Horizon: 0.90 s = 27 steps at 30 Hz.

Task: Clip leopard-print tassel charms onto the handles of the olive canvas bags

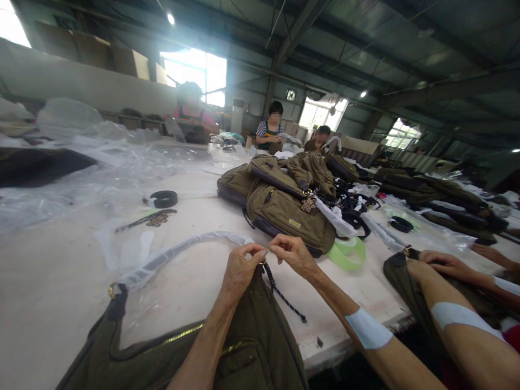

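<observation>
An olive handbag (pixel 260 330) with a gold zip lies in front of me at the table's near edge. Its strap (pixel 170 252), wrapped in thin white film, arches from a gold ring on the left corner to the right corner. My left hand (pixel 241 271) is closed in a pinch at the strap's right end, by the ring there. Close beside it my right hand (pixel 294 257) is also pinched, fingertips almost meeting the left ones; what it grips is too small to make out. A black braided cord (pixel 282 297) hangs from that corner over the bag's right side.
Several olive bags (pixel 290 208) are piled ahead. A rolled black strap (pixel 163 198) and a tag charm (pixel 160 218) lie left, near plastic sheets (pixel 73 184). Green tape (pixel 347 253) sits beside the pile. A co-worker's arms (pixel 450 292) handle another bag at right. People work farther back.
</observation>
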### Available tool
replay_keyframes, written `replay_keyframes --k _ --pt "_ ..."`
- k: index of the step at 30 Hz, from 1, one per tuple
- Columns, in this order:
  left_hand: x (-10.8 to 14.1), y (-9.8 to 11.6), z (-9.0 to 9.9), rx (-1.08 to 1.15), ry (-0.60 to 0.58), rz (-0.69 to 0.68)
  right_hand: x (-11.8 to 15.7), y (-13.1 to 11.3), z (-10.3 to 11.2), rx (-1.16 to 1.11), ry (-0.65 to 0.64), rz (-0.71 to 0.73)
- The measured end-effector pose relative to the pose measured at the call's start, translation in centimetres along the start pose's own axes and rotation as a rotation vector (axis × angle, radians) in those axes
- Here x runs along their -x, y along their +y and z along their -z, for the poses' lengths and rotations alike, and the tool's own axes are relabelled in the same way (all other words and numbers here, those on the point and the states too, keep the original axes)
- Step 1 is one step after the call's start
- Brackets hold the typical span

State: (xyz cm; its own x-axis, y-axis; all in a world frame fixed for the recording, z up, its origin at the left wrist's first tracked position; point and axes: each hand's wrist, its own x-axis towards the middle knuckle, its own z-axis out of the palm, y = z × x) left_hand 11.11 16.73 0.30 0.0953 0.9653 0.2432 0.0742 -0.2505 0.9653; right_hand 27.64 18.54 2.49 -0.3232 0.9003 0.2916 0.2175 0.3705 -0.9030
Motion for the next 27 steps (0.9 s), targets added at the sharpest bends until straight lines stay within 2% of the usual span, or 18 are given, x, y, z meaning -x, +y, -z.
replay_keyframes --k 5,18,24,25,27 --pt "0.05 -0.20 0.13 0.083 -0.035 0.009 -0.09 -0.63 0.26 0.045 -0.054 0.067" --pt "0.14 -0.75 -0.08 0.040 -0.058 0.018 0.02 -0.57 0.65 0.187 -0.145 0.119" --pt "0.06 -0.90 -0.20 -0.068 -0.025 -0.009 -0.08 -0.14 0.45 0.182 -0.115 0.076" --pt "-0.05 -0.90 -0.08 -0.035 -0.010 -0.004 -0.29 0.00 0.45 0.140 -0.103 0.045" --pt "-0.30 -0.94 0.31 0.095 0.101 0.047 -0.82 0.29 0.42 0.028 -0.061 -0.046"
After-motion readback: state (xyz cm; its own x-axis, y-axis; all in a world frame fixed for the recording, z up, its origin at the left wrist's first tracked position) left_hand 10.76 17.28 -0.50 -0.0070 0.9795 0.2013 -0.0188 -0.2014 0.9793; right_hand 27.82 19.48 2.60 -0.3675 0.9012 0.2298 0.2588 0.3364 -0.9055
